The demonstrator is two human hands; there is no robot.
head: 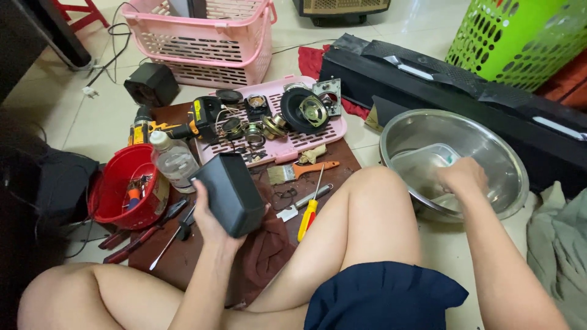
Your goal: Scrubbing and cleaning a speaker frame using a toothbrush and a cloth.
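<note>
A home floor turned into a makeshift repair spot is shown. Pale floor tiles (92,116) are seen all around a brown board (183,256) that serves as the work surface. On the board, a pink tray (318,137) of loose speaker parts is laid at the far edge, with a yellow cordless drill (177,125) just left of it. A red bowl (119,183) of small tools is set at the board's left side. Household laundry baskets, one pink (205,36) and one green (520,36), are stood beyond the board.
</note>
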